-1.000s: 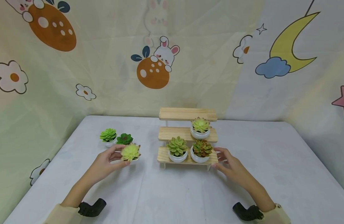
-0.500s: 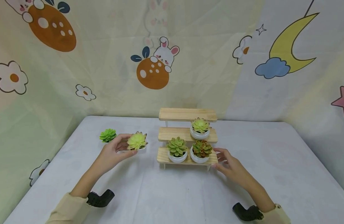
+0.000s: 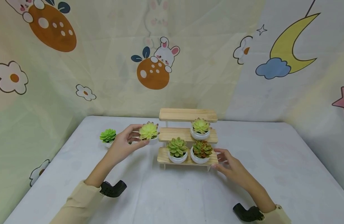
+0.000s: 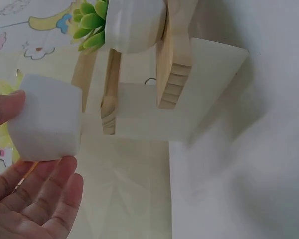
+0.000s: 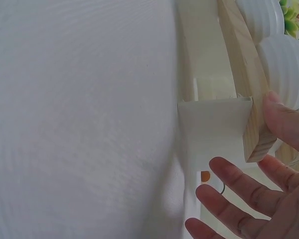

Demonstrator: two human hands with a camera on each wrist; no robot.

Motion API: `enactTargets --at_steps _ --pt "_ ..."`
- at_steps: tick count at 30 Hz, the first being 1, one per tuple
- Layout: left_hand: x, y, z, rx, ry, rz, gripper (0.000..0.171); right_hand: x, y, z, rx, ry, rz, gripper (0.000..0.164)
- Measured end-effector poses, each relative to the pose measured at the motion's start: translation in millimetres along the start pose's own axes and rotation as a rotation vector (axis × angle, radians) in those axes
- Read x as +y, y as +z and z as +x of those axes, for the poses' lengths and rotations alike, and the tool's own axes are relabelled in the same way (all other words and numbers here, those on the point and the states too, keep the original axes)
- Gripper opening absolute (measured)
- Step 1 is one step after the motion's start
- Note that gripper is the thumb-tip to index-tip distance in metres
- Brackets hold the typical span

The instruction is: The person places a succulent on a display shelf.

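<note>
My left hand [image 3: 124,144] holds a yellow-green potted succulent [image 3: 148,130] in the air, left of the wooden tiered stand's middle shelf. In the left wrist view its squarish white pot [image 4: 47,119] sits between thumb and fingers. My right hand [image 3: 230,166] grips the right end of the stand's [image 3: 172,159] lowest shelf with thumb and index finger, the other fingers spread. A green succulent [image 3: 177,147] and a reddish-green succulent [image 3: 202,148] stand on the lowest shelf. Another pale green one [image 3: 201,126] is at the right of the middle shelf.
A bright green succulent [image 3: 108,136] stands on the white-covered table [image 3: 172,193] at the left. The dark green plant beside it is almost wholly hidden by my left hand. A patterned cloth backdrop [image 3: 205,62] rises behind the table.
My left hand has lifted the yellow-green succulent and carried it right and away from me, up to the stand's left side. My right hand stays at the lowest shelf's end.
</note>
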State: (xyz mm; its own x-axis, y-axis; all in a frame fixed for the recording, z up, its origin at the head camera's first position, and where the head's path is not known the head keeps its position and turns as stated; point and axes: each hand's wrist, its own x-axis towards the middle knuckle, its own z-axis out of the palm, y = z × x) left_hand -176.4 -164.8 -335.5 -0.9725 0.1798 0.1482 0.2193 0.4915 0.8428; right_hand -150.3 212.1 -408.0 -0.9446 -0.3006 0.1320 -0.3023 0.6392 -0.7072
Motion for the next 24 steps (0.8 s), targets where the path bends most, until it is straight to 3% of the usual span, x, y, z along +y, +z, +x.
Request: enactTargets --at_steps 16,24 --pt "17.2 23.9 26.8 -0.030 0.024 -0.072 0.054 2 1 0 0.040 -0.066 -0.019 0.053" --pt "23.0 39.2 38.2 -0.059 0.041 -0.093 0.057 0 -1 0 0.021 -0.043 -0.044 0.052"
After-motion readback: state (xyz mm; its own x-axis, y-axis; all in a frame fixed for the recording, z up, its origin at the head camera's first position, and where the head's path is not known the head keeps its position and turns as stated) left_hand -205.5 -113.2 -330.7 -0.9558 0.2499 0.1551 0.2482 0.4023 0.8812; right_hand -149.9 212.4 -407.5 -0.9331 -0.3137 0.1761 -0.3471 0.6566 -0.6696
